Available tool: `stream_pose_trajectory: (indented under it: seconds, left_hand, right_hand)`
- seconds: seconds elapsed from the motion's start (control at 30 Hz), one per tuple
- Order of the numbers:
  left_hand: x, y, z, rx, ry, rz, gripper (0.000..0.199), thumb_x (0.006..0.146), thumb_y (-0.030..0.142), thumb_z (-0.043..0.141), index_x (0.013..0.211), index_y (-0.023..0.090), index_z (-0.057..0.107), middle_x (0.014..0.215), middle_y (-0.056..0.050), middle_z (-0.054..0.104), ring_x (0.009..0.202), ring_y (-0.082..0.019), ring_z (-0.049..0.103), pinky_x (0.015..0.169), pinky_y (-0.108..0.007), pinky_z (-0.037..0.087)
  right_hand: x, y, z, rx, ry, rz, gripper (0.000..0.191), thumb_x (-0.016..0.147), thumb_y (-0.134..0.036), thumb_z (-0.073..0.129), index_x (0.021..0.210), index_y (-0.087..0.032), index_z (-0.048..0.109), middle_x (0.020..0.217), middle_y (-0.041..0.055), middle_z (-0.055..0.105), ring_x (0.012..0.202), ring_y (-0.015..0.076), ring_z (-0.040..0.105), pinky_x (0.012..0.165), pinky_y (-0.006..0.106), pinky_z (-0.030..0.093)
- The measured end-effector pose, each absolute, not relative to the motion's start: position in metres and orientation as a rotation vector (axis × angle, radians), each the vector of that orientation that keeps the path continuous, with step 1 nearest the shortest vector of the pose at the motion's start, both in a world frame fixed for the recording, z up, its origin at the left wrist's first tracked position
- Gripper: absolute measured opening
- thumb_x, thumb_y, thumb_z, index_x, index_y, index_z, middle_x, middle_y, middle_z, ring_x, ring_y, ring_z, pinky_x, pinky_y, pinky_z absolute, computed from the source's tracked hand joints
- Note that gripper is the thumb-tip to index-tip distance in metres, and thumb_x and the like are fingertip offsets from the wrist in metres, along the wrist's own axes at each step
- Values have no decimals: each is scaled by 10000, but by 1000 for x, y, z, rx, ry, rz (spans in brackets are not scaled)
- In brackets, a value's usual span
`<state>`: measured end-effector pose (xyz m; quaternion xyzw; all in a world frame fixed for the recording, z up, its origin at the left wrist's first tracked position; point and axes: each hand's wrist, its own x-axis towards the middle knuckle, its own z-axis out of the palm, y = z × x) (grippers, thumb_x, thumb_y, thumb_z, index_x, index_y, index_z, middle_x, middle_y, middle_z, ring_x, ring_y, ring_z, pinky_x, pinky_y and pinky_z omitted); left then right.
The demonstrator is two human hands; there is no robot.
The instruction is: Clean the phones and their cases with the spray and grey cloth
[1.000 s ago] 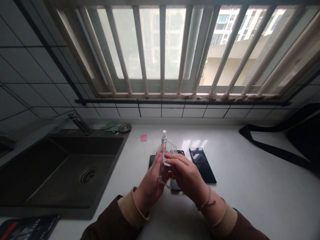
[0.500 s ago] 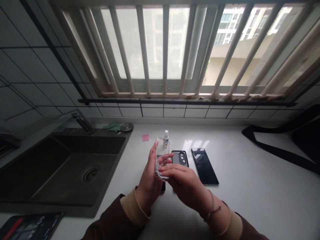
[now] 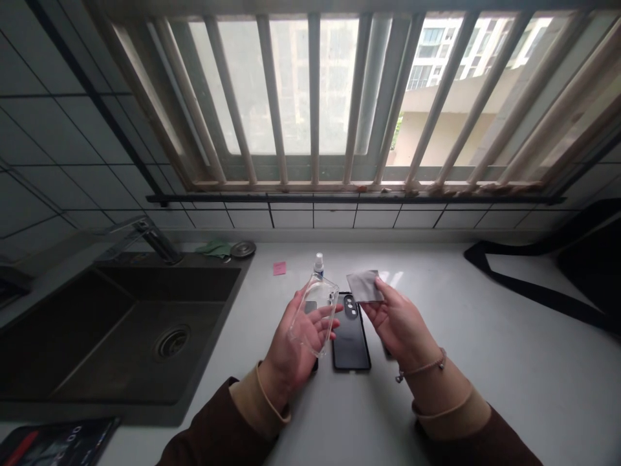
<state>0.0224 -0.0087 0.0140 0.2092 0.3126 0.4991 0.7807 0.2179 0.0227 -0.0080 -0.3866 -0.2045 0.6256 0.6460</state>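
Observation:
A clear phone case point(image 3: 310, 333) rests tilted in my left hand point(image 3: 292, 346), its thumb along the left edge and fingers behind it. My right hand point(image 3: 400, 320) pinches a small grey cloth point(image 3: 365, 286) by its right side, held up apart from the case. Below and between the hands, a black phone case point(image 3: 352, 343) with a camera cutout lies on the counter. A white-capped spray bottle point(image 3: 319, 264) stands just behind the clear case. Part of a dark object shows under my left hand, and the dark slab-like device is mostly hidden behind my right hand.
On the left is a dark sink point(image 3: 121, 323) with a faucet point(image 3: 158, 239). A green cloth point(image 3: 213, 248) and a round metal drain cover point(image 3: 243, 248) lie behind it. A pink note point(image 3: 279, 268) sits on the white counter point(image 3: 485, 375). A black strap point(image 3: 533, 291) lies at right.
My right hand has moved away from the clear case to the right, lifting the grey cloth into plain view. The clear case is now tilted more in my left hand, and the black case is more exposed.

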Motion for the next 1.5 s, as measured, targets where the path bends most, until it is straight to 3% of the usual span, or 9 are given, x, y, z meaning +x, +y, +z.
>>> stream_pose_trajectory:
  seconds: [0.27, 0.33, 0.53, 0.73, 0.93, 1.1, 1.27, 1.37, 1.5]
  left_hand:
    - [27, -14, 7, 558, 693, 1006, 722, 1027, 563, 558, 1656, 292, 327, 1068, -136, 724, 815, -222, 734, 705, -314, 571]
    - [29, -15, 5, 564, 676, 974, 716, 1030, 553, 565, 1653, 282, 336, 1058, -133, 726, 815, -219, 733, 699, -306, 565]
    - [31, -13, -1, 599, 669, 1069, 582, 1047, 485, 581, 1578, 264, 489, 1130, -115, 741, 931, -223, 717, 774, -312, 557]
    - [29, -9, -6, 610, 761, 1252, 544, 1018, 443, 638, 1528, 272, 556, 1355, -99, 693, 1123, -238, 693, 915, -336, 557]
    - [24, -5, -3, 535, 919, 1278, 674, 990, 566, 638, 1592, 312, 471, 1035, -72, 734, 915, -224, 733, 917, -384, 574]
    - [22, -5, -1, 528, 919, 1293, 703, 998, 592, 609, 1626, 343, 413, 1077, -96, 722, 975, -233, 732, 961, -402, 568]
    - [18, -4, 3, 498, 881, 1268, 706, 998, 589, 609, 1620, 315, 419, 1122, -111, 734, 977, -226, 732, 946, -378, 574]
    - [17, -4, 8, 487, 754, 1201, 693, 1016, 601, 566, 1591, 232, 451, 1179, -153, 741, 986, -255, 735, 882, -381, 588]
    - [16, -6, 13, 488, 633, 1112, 674, 1037, 598, 520, 1557, 174, 457, 1136, -181, 753, 807, -210, 728, 691, -298, 557]
  right_hand:
    - [217, 16, -16, -1208, -1241, 712, 312, 1034, -414, 641, 1217, -199, 775, 1123, 96, 824, 1020, 260, 788, 931, 395, 656]
    - [210, 10, -18, -1205, -1536, 495, 302, 1058, -314, 594, 1304, -245, 756, 1224, 90, 808, 1111, 270, 781, 989, 410, 644]
    - [193, 5, -36, -985, -1946, 336, 625, 953, -2, 526, 1513, -268, 604, 1502, 92, 646, 1358, 257, 656, 1111, 425, 598]
    - [189, 1, -29, -787, -2103, 359, 632, 947, 12, 574, 1520, -256, 583, 1459, 88, 685, 1320, 215, 684, 1127, 356, 586]
    - [182, -10, -14, -641, -2204, 516, 565, 972, 25, 550, 1455, -260, 619, 1389, 45, 741, 1289, 176, 707, 1200, 342, 522]
    - [182, -14, -5, -577, -2154, 694, 510, 1036, -33, 512, 1442, -319, 629, 1262, -16, 799, 1186, 172, 764, 1274, 441, 424]
    - [189, -16, 11, -657, -1965, 1157, 252, 1071, -244, 596, 1248, -258, 774, 1095, 17, 832, 1032, 191, 799, 1024, 346, 628]
    - [195, -10, 11, -666, -1620, 1461, 262, 1065, -364, 618, 1182, -205, 790, 1077, 62, 825, 988, 216, 794, 921, 362, 665]
    - [207, 3, -1, -846, -1116, 1211, 342, 1056, -420, 622, 1279, -191, 746, 1219, 113, 798, 1081, 260, 781, 967, 436, 656]
